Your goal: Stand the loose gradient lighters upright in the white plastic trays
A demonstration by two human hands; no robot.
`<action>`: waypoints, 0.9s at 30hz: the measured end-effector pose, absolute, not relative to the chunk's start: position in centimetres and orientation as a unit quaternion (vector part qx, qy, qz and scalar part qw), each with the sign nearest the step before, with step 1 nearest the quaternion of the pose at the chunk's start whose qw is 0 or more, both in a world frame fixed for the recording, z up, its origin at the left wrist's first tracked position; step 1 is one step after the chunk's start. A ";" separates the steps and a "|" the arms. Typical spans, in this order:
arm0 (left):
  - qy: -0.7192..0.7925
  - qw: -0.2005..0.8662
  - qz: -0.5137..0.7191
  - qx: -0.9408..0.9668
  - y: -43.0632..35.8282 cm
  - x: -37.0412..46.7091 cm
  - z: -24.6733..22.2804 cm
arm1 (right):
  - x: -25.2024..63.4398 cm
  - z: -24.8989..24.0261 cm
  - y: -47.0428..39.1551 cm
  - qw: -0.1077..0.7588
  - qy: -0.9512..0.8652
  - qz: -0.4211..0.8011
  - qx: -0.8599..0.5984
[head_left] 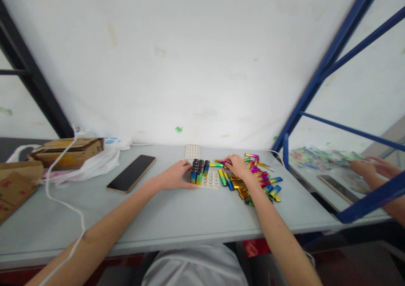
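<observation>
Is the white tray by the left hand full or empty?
Partly full: shiny pieces stand upright on the left side of the tray, while bare spots show on its right.

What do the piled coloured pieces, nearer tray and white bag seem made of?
Piled coloured pieces: glossy metal or metallic-coated plastic; bright highlights. Nearer tray: probably matte moulded plastic; regular round cells. White bag: likely thin plastic film, soft sheen; crumpled folds.

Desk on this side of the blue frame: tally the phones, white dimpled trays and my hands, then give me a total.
Phone: 1
White dimpled trays: 2, back tray and front tray
Hands: 2, left hand and right hand
Total: 5
</observation>
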State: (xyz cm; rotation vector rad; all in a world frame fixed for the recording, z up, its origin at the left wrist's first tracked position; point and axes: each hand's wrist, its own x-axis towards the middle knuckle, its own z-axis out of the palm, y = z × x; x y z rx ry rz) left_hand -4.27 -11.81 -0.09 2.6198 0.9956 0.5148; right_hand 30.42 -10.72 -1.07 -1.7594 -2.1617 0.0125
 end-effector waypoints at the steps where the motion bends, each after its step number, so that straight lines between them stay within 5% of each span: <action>1: 0.347 0.147 0.179 0.909 -11.8 -4.3 -0.1 | 30.4 -1.0 -10.8 0.185 -0.761 0.000 -0.622; 8: 0.346 0.164 0.191 0.904 -11.6 -4.3 -0.3 | 29.4 0.3 -11.7 0.395 -0.696 0.075 -0.595; 16: 0.358 0.183 0.220 0.889 -11.6 -4.0 -0.5 | 26.3 1.5 -12.8 0.591 -0.559 0.324 -0.483; 20: 0.371 0.186 0.215 0.884 -11.4 -3.8 -0.6 | 25.0 1.7 -13.5 0.580 -0.544 0.431 -0.426; 27: 0.353 0.204 0.229 0.884 -11.5 -3.8 -0.6 | 23.5 1.3 -13.8 0.546 -0.591 0.430 -0.411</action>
